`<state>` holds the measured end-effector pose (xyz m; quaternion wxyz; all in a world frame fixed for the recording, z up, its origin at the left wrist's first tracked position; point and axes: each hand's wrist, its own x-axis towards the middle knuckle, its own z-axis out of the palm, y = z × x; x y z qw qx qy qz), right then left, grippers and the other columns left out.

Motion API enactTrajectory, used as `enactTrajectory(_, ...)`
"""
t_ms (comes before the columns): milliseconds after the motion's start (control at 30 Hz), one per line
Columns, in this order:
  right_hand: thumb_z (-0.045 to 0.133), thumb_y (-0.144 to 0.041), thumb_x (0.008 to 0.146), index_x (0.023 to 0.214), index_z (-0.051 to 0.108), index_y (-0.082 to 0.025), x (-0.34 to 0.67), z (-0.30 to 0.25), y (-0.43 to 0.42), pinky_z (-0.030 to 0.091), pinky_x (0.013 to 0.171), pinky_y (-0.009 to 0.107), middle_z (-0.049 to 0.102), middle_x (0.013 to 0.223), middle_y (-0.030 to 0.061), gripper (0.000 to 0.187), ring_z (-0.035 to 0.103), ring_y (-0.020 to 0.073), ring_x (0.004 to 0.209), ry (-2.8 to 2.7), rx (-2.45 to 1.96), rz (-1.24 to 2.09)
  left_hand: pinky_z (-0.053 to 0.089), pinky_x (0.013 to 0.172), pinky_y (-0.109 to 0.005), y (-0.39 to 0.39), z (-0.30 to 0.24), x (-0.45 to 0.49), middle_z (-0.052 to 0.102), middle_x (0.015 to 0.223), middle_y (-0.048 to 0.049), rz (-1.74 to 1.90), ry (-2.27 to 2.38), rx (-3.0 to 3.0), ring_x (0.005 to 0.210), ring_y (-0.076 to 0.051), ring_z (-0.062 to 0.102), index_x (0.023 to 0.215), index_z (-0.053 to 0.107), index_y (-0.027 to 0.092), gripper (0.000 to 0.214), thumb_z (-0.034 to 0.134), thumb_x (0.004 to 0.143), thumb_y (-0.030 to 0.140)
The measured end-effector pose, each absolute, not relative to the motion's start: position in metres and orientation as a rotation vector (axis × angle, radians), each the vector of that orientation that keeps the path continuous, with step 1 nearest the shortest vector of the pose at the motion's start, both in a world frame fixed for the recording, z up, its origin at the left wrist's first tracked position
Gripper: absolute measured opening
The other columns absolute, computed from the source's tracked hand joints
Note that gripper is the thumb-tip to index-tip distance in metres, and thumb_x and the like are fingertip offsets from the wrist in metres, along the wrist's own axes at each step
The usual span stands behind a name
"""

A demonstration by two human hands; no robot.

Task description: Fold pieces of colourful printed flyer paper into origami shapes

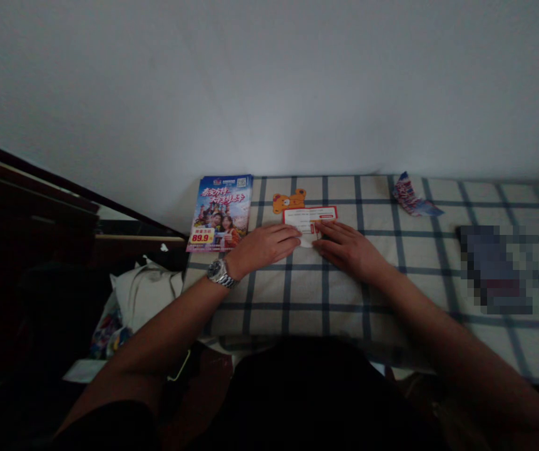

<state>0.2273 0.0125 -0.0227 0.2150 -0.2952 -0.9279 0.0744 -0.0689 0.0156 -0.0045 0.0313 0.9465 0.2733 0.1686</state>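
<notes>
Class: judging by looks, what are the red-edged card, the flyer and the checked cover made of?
Card: probably thin matte paper, lying flat under both hands. Flyer: seemingly glossy printed paper, with a slight sheen. Cover: woven cloth, soft and creased.

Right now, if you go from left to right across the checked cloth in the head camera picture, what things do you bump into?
Colourful flyer → left hand → red-and-white card with an orange bear on top → right hand → small crumpled printed paper → a blurred-out dark thing, too unclear to name.
</notes>
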Motion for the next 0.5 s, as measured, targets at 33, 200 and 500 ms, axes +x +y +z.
enactTrajectory(33,0.063,-0.024,0.104,0.121,0.077,-0.02,0.227,-0.023,0.012,0.049,0.121,0.059,0.061,0.154,0.0169,0.023,0.058,0.0338,0.145,-2.571,-0.813,0.205,0.058,0.109,-0.043,0.016,-0.004,-0.068,0.073,0.129,-0.0096,0.519,0.86,2.898,0.122,-0.022,0.069,0.122,0.071,0.019,0.024,0.051,0.11,0.026)
enactTrajectory(200,0.061,-0.024,0.105,0.122,0.076,-0.02,0.227,-0.022,0.012,0.051,0.118,0.059,0.061,0.154,0.0167,0.023,0.058,0.0334,0.144,-2.566,-0.805,0.198,0.057,0.103,-0.044,0.02,-0.001,-0.06,0.073,0.116,-0.0078,0.531,0.944,2.799,0.113,-0.023,0.068,0.12,0.071,0.021,0.024,0.051,0.11,0.029)
enactTrajectory(500,0.064,-0.024,0.103,0.124,0.077,-0.024,0.228,-0.024,0.013,0.048,0.121,0.061,0.067,0.149,0.0107,0.024,0.054,0.0314,0.148,-2.531,-0.789,0.29,0.052,0.111,-0.049,0.028,-0.003,-0.041,0.066,0.136,-0.0121,0.748,1.154,2.487,0.13,-0.028,0.062,0.136,0.058,0.022,0.033,0.062,0.105,0.029)
